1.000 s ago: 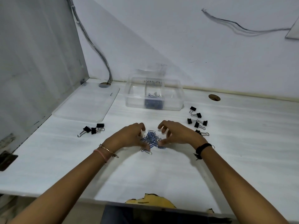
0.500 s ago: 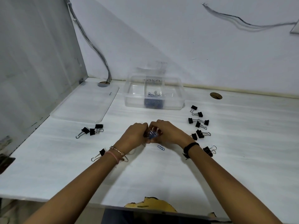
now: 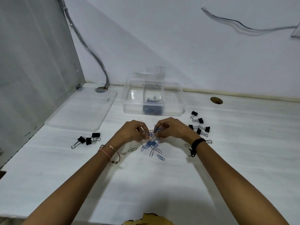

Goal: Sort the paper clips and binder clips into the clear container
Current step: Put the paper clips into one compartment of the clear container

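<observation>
Three black binder clips [image 3: 88, 140] on the left, six or so binder clips [image 3: 199, 125] on the right, one clear container [image 3: 153, 98], one clear lid [image 3: 82, 109], two hands, paper clips [image 3: 151, 146] too tangled to count

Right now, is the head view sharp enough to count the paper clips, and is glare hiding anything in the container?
Head view: light is soft and even; the paper clips under the hands blur into a tangle, so no count. The clear container shows faint reflections, yet clips inside stay visible. Wide-angle bending curves the desk edges.
</observation>
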